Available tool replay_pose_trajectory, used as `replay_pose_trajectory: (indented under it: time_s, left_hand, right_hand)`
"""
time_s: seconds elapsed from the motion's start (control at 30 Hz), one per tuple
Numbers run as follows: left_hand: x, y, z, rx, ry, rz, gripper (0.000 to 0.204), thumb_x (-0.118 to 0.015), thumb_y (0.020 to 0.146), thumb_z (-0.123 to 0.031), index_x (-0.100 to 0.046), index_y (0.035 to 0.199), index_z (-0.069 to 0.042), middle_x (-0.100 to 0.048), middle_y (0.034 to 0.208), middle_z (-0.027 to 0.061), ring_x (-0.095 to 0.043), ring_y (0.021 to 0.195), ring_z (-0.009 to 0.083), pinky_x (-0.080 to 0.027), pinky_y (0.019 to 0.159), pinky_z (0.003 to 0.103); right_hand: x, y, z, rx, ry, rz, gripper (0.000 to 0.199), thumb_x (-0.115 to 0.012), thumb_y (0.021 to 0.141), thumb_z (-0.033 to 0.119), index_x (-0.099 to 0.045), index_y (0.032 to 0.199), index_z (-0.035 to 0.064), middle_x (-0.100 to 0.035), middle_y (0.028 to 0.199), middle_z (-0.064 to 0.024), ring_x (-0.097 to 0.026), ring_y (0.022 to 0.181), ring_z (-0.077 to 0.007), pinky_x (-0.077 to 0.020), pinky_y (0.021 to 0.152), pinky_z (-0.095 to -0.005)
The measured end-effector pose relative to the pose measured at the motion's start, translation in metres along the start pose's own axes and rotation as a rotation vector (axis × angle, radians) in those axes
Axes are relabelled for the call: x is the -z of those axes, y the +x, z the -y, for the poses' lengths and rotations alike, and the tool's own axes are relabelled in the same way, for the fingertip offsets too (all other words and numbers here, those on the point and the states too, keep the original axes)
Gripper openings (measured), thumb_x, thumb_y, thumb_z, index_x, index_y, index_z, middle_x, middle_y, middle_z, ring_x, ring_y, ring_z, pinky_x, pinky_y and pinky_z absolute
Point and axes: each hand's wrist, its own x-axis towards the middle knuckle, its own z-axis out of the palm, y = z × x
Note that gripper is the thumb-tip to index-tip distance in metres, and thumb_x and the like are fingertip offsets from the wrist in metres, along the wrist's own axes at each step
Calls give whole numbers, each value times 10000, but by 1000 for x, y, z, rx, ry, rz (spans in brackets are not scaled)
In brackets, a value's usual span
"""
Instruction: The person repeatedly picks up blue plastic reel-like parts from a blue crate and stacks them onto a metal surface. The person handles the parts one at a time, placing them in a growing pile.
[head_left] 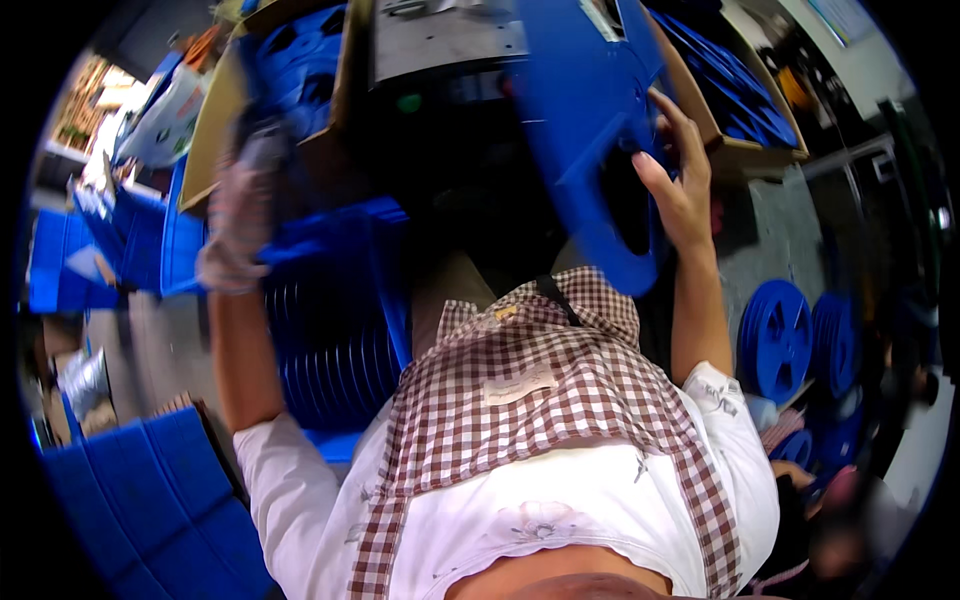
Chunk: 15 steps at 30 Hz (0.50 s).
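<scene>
1. A factory or packing workshop: blue plastic reels [775, 340] stacked at right.
2. Cardboard cartons [745, 150] full of reels, upper right.
3. Blue plastic crates [150, 500] at lower left.

Left hand [240, 215]: motion-blurred, gloved; finger positions cannot be made out, so whether anything is gripped cannot be told. Right hand [675, 175]: fingertips are hidden behind the large blue reel [590, 130]; the reel's top is cut off by the upper picture edge. Grey machine plate [445, 40] left of the reel: cropped at the top, its lower part lost in shadow. Stack of blue reels [330, 340] below the left hand: partly covered by the checked apron [540, 400], edges blurred. Cardboard box [745, 110] right of the reel: contents too dark to be counted. Figure [850, 500] at lower right: blurred, cut by the fisheye rim.
</scene>
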Motion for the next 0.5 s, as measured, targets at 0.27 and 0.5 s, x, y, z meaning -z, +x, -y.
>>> replay_pose_trajectory:
  time_s: [0.27,0.5]
  left_hand:
    - [-214,-48,24,279,414,234,809,-652,900,-390,-257,1460,38,-549,1203,202,-546,1150,292,-389,1056,385]
    - [-181,-20,26,-183,702,581,493,-640,901,-156,-485,1357,-54,-616,1159,146,-626,1017,220,-532,856,313]
  right_hand:
    - [-81,-49,5,-667,1283,168,534,-522,906,404,-492,1296,40,-612,1203,-127,-608,1053,-200,-520,852,-330]
    - [-61,-51,-9,-675,1333,92,565,-539,891,422,-479,1329,70,-582,1128,-108,-588,996,-193,-508,831,-329]
